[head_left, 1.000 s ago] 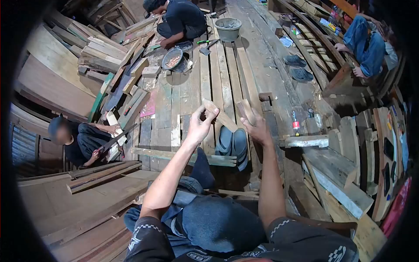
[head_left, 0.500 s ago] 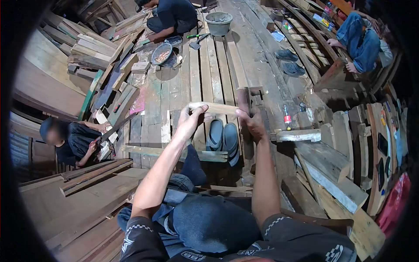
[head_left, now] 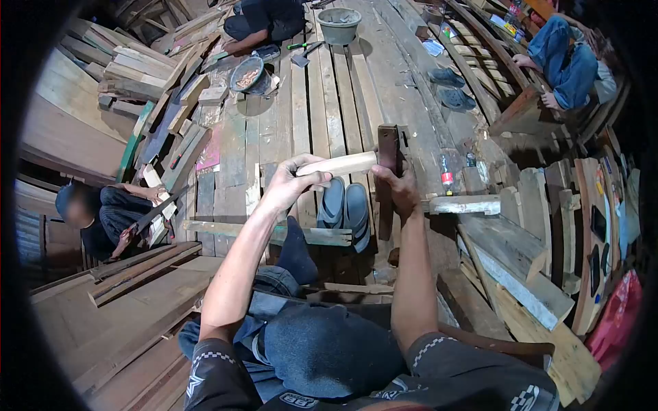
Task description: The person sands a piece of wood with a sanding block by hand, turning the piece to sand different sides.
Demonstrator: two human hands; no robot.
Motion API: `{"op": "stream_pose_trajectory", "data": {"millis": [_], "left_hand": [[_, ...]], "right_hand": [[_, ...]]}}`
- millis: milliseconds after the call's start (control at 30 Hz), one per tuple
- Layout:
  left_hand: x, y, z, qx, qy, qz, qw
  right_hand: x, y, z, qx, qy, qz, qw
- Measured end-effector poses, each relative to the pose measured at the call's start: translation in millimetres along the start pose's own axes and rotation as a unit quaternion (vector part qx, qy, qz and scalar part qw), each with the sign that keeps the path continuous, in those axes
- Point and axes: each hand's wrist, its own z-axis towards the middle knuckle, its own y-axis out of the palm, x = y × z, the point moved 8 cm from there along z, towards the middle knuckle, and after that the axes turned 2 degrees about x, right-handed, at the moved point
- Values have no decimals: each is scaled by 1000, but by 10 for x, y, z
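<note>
A short, pale piece of wood [head_left: 343, 164] is held level in front of me, above the pair of grey-blue clogs [head_left: 356, 211] on the floor. My left hand [head_left: 291, 181] is closed round its left end, thumb below and fingers over the top. At the right end, my right hand [head_left: 401, 188] grips an upright, dark brown flat bar [head_left: 388, 147], whose exact kind I cannot make out. The right thumb lies by the wood's end, and the wood meets or nearly meets the bar. The other right fingers are partly hidden behind it.
A person at left [head_left: 113, 212] holds a long dark blade. Another crouches at the top [head_left: 264, 20], near a grey bucket [head_left: 338, 33] and a bowl [head_left: 247, 74]. Someone sits at upper right [head_left: 569, 61]. Boards [head_left: 534, 274] are stacked at right; a bottle [head_left: 447, 175] stands nearby.
The pale wood has turned, showing more of its broad face, and tilts up slightly to the right. The dark bar has come up more into sight. The whole view has shifted a little.
</note>
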Motion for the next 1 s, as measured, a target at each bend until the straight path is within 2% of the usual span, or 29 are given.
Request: {"op": "stream_pose_trajectory", "data": {"millis": [200,333,400,467,567,600,700,733,800,1000], "left_hand": [[-7,-9,10,0,4,121,993],[-5,26,-22,-1,-18,141,990],[-17,18,18,-12,26,157,987],[2,15,15,-11,70,168,983],[-18,-7,17,12,79,215,973],[36,12,-10,29,73,272,959],[-24,41,-29,41,44,297,953],[-5,73,-37,37,82,304,949],[-63,64,-22,41,71,317,945],[-42,99,-35,31,36,339,940]], "right_hand": [[166,-58,-26,-26,80,-39,996],[178,29,2,-86,61,-24,994],[125,56,-41,-104,73,-11,992],[125,52,-22,-92,45,-22,994],[211,63,26,-128,33,-39,990],[200,102,23,-148,35,-45,987],[112,180,1,-172,6,-24,985],[87,207,-5,-177,-3,-17,984],[63,220,-6,-175,-21,-7,984],[193,194,7,-193,45,-48,979]]}}
